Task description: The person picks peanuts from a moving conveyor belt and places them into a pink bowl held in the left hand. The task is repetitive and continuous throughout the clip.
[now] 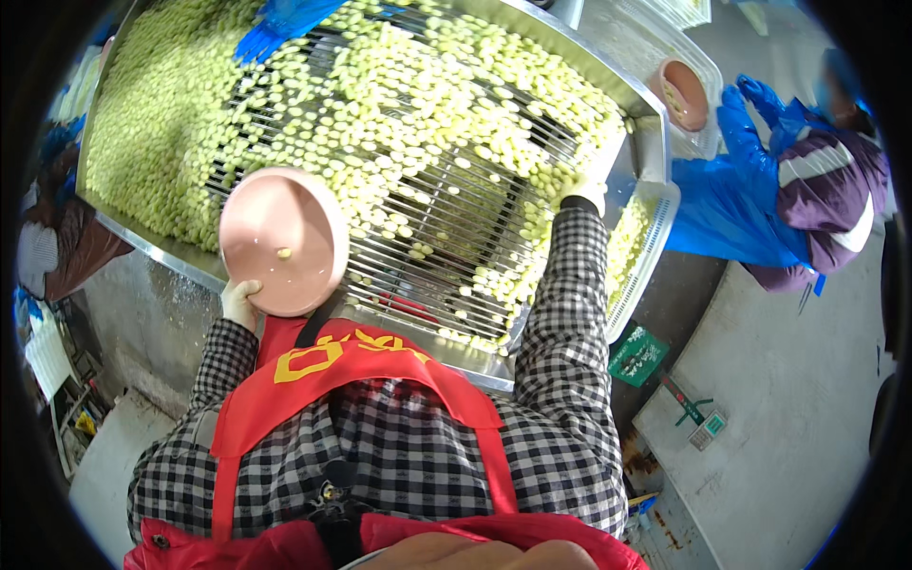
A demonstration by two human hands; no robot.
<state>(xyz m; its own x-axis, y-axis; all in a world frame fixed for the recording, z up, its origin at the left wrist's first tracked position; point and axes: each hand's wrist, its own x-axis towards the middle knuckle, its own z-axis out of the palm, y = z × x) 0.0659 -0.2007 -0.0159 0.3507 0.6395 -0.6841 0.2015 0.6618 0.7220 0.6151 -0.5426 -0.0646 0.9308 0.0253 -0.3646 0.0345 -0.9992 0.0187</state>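
Note:
My left hand (241,303), in a pale glove, grips the rim of a pink plastic bowl (281,228), thumb inside, at the near left edge of a metal sorting table (167,260). One small green fruit (284,254) lies in the bowl. Many green oval fruits (385,100), grape-like, cover the table and its grate of metal bars (456,214). My right hand (588,191), also in a pale glove, is at the table's right side among the fruits, by the chute. Its fingers are partly hidden, and whether it holds anything does not show.
A white perforated basket (652,263) of green fruits stands below the right edge. Behind it, a person in a blue apron (727,206) is near a clear bin with another pink bowl (680,96). A co-worker's blue-gloved hand (263,39) reaches over the far side.

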